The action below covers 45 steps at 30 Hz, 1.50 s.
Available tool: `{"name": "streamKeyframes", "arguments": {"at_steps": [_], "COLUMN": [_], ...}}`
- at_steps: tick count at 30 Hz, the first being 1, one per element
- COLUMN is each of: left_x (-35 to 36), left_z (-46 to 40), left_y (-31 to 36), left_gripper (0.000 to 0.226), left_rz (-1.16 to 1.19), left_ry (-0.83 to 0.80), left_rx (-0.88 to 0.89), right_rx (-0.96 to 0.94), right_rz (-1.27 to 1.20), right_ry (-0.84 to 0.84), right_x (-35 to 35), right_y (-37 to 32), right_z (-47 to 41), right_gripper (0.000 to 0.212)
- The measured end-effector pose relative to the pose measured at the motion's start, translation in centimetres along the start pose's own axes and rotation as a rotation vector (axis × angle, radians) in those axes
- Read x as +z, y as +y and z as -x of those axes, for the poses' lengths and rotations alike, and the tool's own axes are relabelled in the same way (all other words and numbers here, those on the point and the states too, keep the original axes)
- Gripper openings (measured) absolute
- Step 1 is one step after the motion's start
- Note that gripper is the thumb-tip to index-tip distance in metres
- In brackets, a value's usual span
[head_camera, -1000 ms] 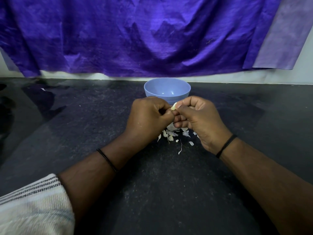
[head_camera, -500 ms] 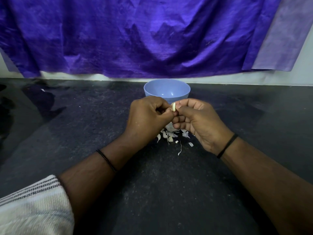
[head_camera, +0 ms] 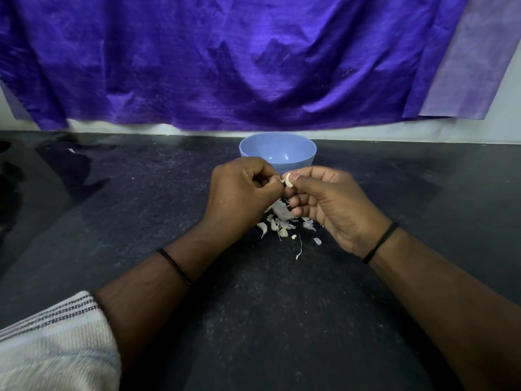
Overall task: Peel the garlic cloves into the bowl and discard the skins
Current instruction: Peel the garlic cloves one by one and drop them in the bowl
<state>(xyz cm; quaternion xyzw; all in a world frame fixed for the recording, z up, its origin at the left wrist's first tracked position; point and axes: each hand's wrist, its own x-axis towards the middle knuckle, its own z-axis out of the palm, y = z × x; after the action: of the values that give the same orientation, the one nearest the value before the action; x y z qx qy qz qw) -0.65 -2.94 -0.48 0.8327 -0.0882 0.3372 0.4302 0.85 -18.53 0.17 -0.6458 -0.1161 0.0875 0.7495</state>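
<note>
Pinching curved clove (head_camera: 288, 180) (papery skin), both hands

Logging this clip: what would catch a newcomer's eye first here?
Centre frame, the left hand and right hand pinch a garlic cloves piece between them. Below lie pale skins on the dark counter; behind stands a blue bowl, under a purple cloth.

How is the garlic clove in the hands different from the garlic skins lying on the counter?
The garlic clove is one plump, curved piece; the garlic skins are many thin, flat flakes. The clove is held up in front of the blue bowl, pinched between the left hand and right hand; the skins lie scattered on the dark counter beneath the hands. Both are pale off-white.
</note>
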Motion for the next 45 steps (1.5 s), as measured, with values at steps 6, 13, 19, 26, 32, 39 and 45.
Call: {"name": "streamKeyframes", "arguments": {"at_steps": [6,13,19,26,32,39,45], "left_x": [0.0,-0.1,-0.4,-0.4,-0.3,0.1,0.1], "left_z": [-0.1,-0.2,-0.3,-0.7,-0.6,-0.1,0.0], "left_y": [-0.2,-0.4,-0.4,-1.1,-1.3,-0.7,-0.7], "left_gripper": [0.011,0.011,0.014,0.024,0.028,0.009,0.004], "left_rz": [0.028,0.029,0.020,-0.101,-0.080,0.261,0.279], "left_ry": [0.007,0.027,0.058,0.025,-0.053,-0.170,-0.191], "left_rx": [-0.025,-0.044,-0.071,-0.136,-0.046,-0.124,-0.161], "right_rx": [0.006,-0.011,-0.009,-0.022,-0.062,-0.089,-0.119], "right_rz": [0.018,0.086,0.154,0.149,0.095,0.107,0.169], "right_ry": [-0.008,-0.006,0.001,-0.019,0.024,0.043,0.085], "right_x": [0.0,0.2,0.0,-0.1,-0.2,-0.3,-0.5], "right_y": [-0.1,0.0,0.1,0.0,0.0,0.1,0.2], "right_z": [0.0,0.1,-0.1,0.0,-0.2,-0.3,-0.5], "right_gripper": [0.012,0.014,0.013,0.015,0.005,0.006,0.009]}}
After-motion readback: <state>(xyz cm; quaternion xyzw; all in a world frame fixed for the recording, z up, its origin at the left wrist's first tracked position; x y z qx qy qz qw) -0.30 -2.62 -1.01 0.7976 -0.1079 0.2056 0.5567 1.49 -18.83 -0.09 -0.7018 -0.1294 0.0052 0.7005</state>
